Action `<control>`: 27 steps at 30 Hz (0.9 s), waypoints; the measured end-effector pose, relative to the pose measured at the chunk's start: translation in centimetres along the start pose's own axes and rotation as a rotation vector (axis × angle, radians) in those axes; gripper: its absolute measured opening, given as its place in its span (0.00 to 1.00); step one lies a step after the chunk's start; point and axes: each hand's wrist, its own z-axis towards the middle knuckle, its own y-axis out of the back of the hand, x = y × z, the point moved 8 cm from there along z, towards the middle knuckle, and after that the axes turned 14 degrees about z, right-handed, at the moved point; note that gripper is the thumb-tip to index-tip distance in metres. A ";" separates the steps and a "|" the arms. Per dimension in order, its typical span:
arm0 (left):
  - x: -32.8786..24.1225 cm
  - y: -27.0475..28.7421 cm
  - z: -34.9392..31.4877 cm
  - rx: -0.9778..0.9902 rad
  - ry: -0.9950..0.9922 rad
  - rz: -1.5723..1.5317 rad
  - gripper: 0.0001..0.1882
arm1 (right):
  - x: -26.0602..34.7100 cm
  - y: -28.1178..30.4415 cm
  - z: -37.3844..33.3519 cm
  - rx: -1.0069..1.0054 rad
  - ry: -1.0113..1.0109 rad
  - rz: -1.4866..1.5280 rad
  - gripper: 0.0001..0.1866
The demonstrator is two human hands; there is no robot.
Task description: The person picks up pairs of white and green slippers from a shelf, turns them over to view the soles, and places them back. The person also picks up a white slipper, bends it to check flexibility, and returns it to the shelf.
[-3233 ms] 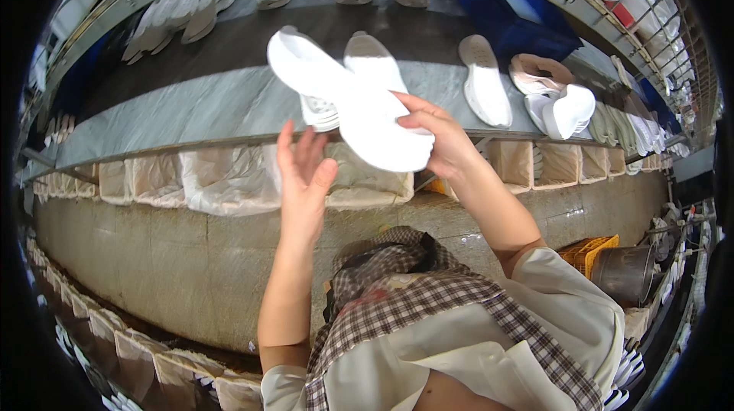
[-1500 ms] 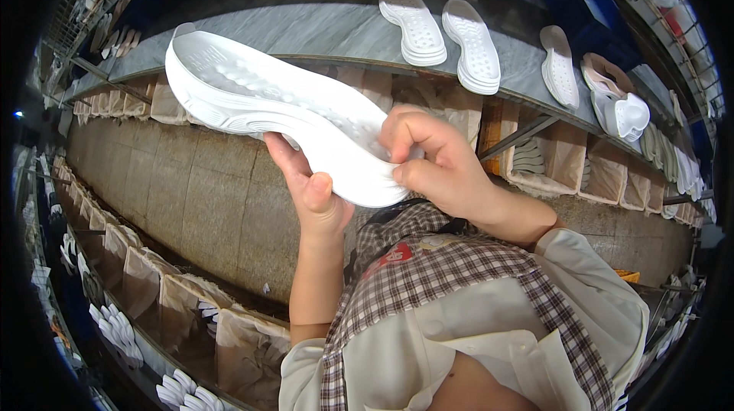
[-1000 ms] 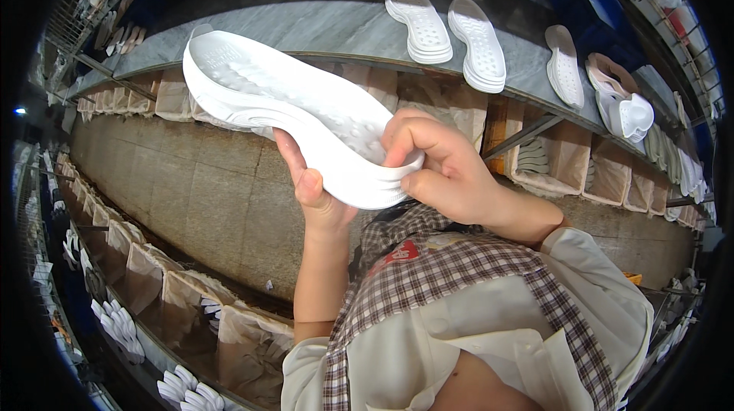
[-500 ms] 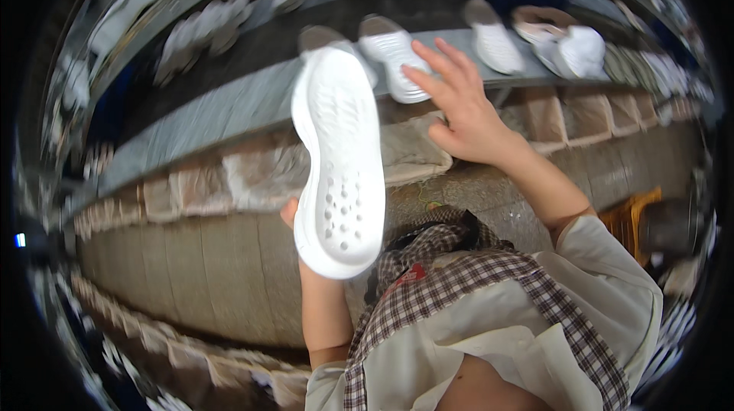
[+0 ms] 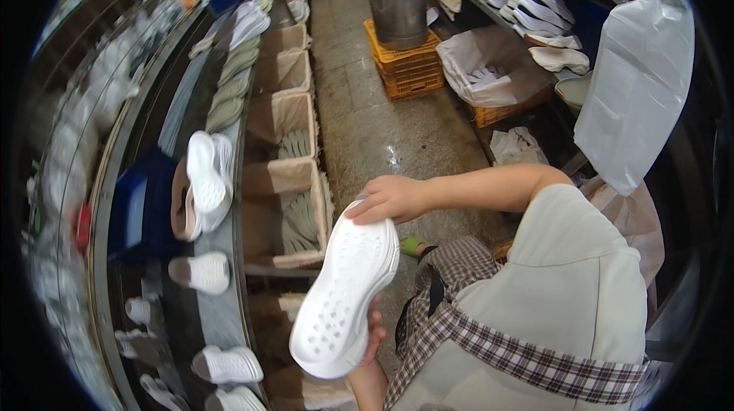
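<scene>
A white shoe sole [image 5: 340, 281], with round dimples in its heel half, is held up in front of me, tilted, its toe pointing away. Its side edge looks layered; whether more than one sole is there I cannot tell. My left hand [image 5: 374, 334] grips the heel half from the right side and beneath, its fingers partly hidden behind the sole. At the toe end, my right hand [image 5: 394, 198] is closed over the rim, fingers on the upper face. To the left, white soles [image 5: 208, 174] lie stacked on the shelf [image 5: 208, 327].
Cloth-lined bins [image 5: 279, 204] with greenish soles line the shelf's side. A blue crate [image 5: 138, 208] stands behind the stack. Along the aisle are a metal pot [image 5: 397, 9] on orange crates [image 5: 405, 71], more white soles [image 5: 535, 6] on the right rack and a hanging plastic sheet [image 5: 638, 90].
My view has swung right, from the shelf to along the aisle. My right hand, earlier open above the shelf, now holds the sole's toe end. My left hand still holds the sole.
</scene>
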 end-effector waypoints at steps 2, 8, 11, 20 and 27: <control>-1.2 0.9 4.0 -0.060 -0.138 0.280 0.37 | -3.0 4.7 -3.4 -0.192 -0.123 -0.134 0.19; -2.5 7.8 16.2 -0.327 0.024 0.578 0.23 | -14.7 18.8 -14.3 -0.679 -0.700 -0.043 0.15; -3.1 11.8 22.2 -0.487 0.066 0.561 0.19 | -21.4 22.9 -19.0 -1.128 -0.785 0.725 0.21; -3.6 14.3 42.5 -0.594 0.221 0.575 0.13 | -34.2 31.1 -24.1 -1.388 -0.441 1.821 0.18; -6.7 17.7 58.0 -0.595 0.321 0.669 0.13 | -45.4 37.7 -26.8 -1.426 -0.213 1.867 0.24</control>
